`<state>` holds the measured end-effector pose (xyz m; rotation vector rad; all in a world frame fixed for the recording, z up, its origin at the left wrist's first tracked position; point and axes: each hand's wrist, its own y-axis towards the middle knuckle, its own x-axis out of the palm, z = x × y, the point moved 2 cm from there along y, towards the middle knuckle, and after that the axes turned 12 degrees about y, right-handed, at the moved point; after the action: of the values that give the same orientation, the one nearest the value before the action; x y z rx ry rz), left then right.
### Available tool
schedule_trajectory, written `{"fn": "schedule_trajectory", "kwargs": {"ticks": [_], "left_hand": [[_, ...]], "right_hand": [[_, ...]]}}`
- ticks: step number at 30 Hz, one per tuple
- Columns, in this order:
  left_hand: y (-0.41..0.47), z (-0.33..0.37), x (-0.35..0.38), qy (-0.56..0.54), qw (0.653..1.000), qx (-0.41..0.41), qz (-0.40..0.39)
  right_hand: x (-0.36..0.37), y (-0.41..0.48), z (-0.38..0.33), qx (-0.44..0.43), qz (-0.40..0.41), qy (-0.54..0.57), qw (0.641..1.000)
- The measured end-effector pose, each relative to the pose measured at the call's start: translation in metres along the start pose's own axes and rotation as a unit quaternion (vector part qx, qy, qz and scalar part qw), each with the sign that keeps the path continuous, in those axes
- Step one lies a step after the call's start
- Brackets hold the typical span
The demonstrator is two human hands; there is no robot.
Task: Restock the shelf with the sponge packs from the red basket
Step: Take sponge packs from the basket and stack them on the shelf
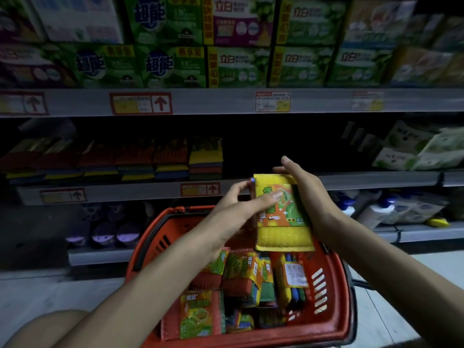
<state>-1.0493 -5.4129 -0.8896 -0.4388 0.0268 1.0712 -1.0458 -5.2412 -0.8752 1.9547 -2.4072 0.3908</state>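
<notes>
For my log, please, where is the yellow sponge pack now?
Head view, centre-right: yellow sponge pack held between left hand and right hand, above the red basket.

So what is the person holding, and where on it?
A sponge pack: left hand pinches its left edge, thumb on the label; right hand presses flat against its right edge.
</notes>
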Motion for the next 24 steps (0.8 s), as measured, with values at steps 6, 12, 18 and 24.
{"fn": "schedule_trajectory", "kwargs": {"ticks": [6,12,18,24], "left_hand": [[-0.003,-0.001,0.022,-0.002,0.998,0.018,-0.058],[0.007,-0.006,0.021,-0.055,0.998,0.004,-0.002],[0.015,0.000,-0.002,-0.110,0.991,0.007,0.080],[0.033,-0.008,-0.021,-0.125,0.965,0.007,0.229]], "right_hand": [[-0.008,-0.006,-0.005,-0.014,0.007,0.039,0.999],[-0.012,0.000,-0.007,0.001,0.041,0.093,0.995],[-0.007,0.001,-0.005,0.029,0.001,0.107,0.994],[-0.004,0.001,0.013,0.041,-0.057,0.083,0.994]]}}
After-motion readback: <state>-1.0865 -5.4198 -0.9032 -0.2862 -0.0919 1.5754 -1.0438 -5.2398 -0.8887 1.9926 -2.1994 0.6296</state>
